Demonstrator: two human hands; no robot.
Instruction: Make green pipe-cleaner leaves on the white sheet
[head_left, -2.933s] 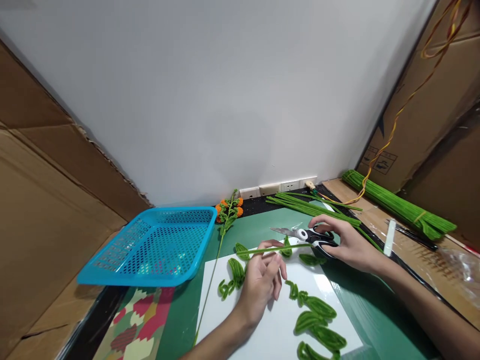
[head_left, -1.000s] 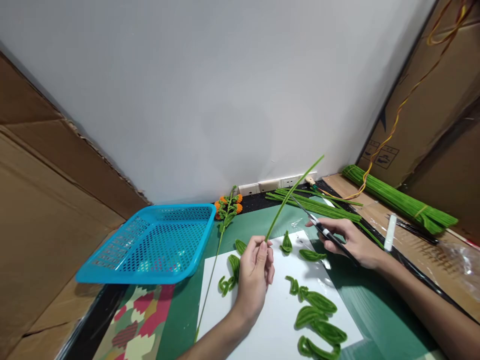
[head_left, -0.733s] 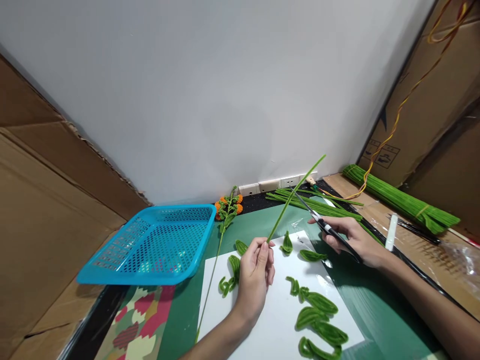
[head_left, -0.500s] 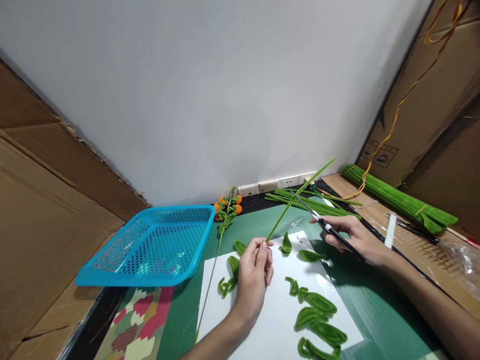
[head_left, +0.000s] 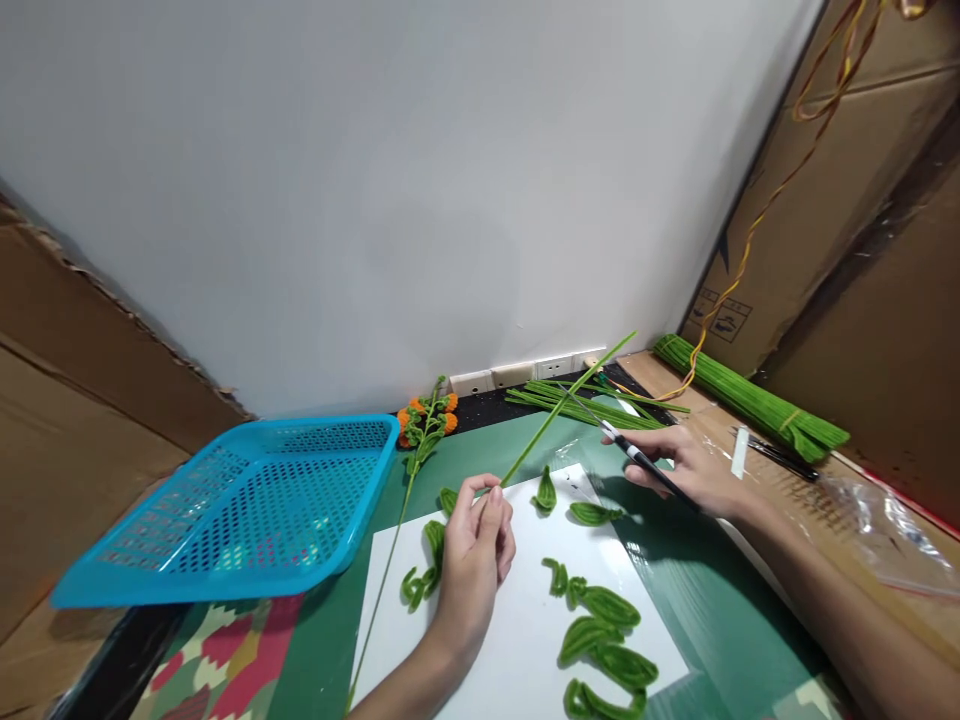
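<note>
My left hand (head_left: 477, 545) pinches the lower end of a long green pipe cleaner (head_left: 540, 430), which slants up to the right over the mat. Held in my right hand (head_left: 686, 468) is a pair of scissors (head_left: 637, 458) with dark handles and a white band, seen nearly edge-on. The blades reach the pipe cleaner about midway along its length; whether they touch it I cannot tell. Beneath, on white paper (head_left: 517, 620), lie several green pipe-cleaner leaves (head_left: 611, 606) and small curled pieces (head_left: 555, 576). A stem with orange flowers (head_left: 427, 425) lies left of my left hand.
A blue perforated basket (head_left: 300, 580) stands at the left. Loose green pipe cleaners (head_left: 525, 397) lie behind the scissors, and a thick bundle (head_left: 750, 395) rests at the far right. Sockets (head_left: 514, 375) line the wall's foot; a yellow-brown cord (head_left: 739, 270) hangs at right.
The whole view has shifted, so the basket, paper and hands appear farther left. Both hands keep their grips, and the scissors remain at about the same place along the pipe cleaner.
</note>
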